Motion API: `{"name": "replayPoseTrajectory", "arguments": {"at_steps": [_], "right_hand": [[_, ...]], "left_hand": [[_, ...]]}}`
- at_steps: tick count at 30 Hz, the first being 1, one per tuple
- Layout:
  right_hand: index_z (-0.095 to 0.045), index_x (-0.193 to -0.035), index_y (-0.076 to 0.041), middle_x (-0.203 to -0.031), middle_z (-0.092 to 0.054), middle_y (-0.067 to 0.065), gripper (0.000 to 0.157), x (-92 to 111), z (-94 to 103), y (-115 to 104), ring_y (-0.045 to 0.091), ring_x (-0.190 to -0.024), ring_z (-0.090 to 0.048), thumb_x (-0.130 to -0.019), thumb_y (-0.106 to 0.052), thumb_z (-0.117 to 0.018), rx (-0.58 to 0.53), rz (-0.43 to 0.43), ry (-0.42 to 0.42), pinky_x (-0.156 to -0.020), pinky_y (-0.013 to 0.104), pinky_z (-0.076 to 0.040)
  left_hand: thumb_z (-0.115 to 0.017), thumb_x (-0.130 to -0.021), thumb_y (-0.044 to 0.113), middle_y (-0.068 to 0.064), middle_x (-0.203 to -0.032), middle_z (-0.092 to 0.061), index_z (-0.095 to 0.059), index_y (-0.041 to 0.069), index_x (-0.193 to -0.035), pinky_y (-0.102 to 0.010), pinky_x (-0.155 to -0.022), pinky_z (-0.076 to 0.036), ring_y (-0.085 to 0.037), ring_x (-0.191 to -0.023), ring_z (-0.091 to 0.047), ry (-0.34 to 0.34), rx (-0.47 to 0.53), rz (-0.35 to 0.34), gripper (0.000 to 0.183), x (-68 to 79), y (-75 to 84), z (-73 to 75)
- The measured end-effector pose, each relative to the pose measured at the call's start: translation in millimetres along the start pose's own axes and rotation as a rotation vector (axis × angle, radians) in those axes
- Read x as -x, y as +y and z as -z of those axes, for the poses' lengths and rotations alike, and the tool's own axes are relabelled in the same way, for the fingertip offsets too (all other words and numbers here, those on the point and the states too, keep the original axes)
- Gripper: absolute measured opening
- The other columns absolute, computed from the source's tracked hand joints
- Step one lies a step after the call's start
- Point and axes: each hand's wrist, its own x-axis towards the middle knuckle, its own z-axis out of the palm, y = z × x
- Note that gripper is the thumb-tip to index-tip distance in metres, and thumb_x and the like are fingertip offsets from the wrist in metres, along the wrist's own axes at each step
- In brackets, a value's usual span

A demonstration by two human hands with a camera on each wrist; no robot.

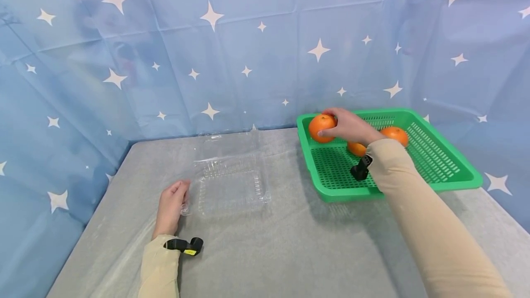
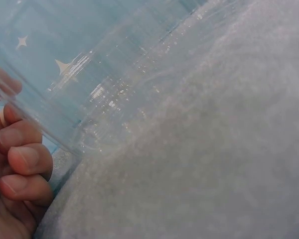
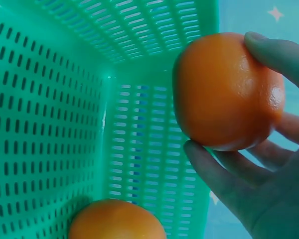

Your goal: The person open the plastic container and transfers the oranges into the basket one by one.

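My right hand (image 1: 349,125) holds an orange (image 1: 322,128) above the back left part of a green plastic basket (image 1: 308,160). In the right wrist view the thumb and fingers wrap round the orange (image 3: 229,92). Two more oranges show in the basket: one (image 1: 394,136) lies to the right, another (image 1: 356,149) is partly hidden by the wrist. On the table's left side stands a clear plastic clamshell box (image 1: 232,187), its lid raised at the back. My left hand (image 1: 171,203) pinches the box's left edge, with the fingers (image 2: 27,159) curled beside the clear wall.
A grey cloth covers the table (image 1: 265,252). Behind it hangs a blue curtain (image 1: 256,49) with white stars, close to the back edge. Each wrist carries a small black camera, such as the left one (image 1: 184,245).
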Motion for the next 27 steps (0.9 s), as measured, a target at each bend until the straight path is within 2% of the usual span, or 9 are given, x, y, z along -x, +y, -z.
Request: {"name": "replayPoseTrajectory", "arguments": {"at_steps": [10, 14, 20, 27], "right_hand": [[-0.034, -0.132, -0.007, -0.118, -0.046, 0.014, 0.067, -6.1, -6.1, 11.8, 0.028, -0.094, -0.049, -0.080, -0.039, -0.063, -0.027, -0.017, -0.018, -0.074, 0.043, -0.040], [-0.032, -0.133, -0.008, -0.119, -0.045, 0.014, 0.067, -9.5, -11.2, 16.4, 0.028, -0.095, -0.048, -0.081, -0.038, -0.062, -0.037, -0.036, -0.058, -0.075, 0.042, -0.040], [-0.028, -0.134, -0.005, -0.122, -0.042, 0.016, 0.066, -8.5, -17.1, 21.0, 0.029, -0.100, -0.046, -0.083, -0.031, -0.060, -0.026, -0.049, -0.114, -0.079, 0.044, -0.040], [-0.032, -0.132, -0.005, -0.122, -0.044, 0.016, 0.064, -5.9, -23.0, 26.0, 0.030, -0.100, -0.047, -0.082, -0.030, -0.062, 0.006, -0.072, -0.128, -0.078, 0.043, -0.040]], "left_hand": [[-0.049, -0.088, 0.044, -0.002, -0.055, -0.035, -0.040, 0.005, -0.067, -0.032, -0.046, -0.031, -0.019, -0.047, -0.034, -0.003, 0.001, 0.019, 0.046, 2.1, 0.2, 1.6], [-0.049, -0.088, 0.045, -0.002, -0.055, -0.035, -0.040, 0.005, -0.067, -0.032, -0.047, -0.032, -0.019, -0.047, -0.034, 0.005, -0.013, 0.015, 0.046, 1.4, 0.1, 3.0], [-0.049, -0.087, 0.048, -0.002, -0.055, -0.035, -0.040, 0.005, -0.066, -0.032, -0.046, -0.032, -0.019, -0.046, -0.034, 0.013, -0.016, -0.002, 0.048, 0.6, -0.3, 2.8], [-0.048, -0.087, 0.049, -0.001, -0.055, -0.036, -0.041, 0.005, -0.067, -0.031, -0.044, -0.031, -0.018, -0.047, -0.034, 0.010, -0.031, 0.014, 0.049, 2.0, 0.0, 0.4]]}}
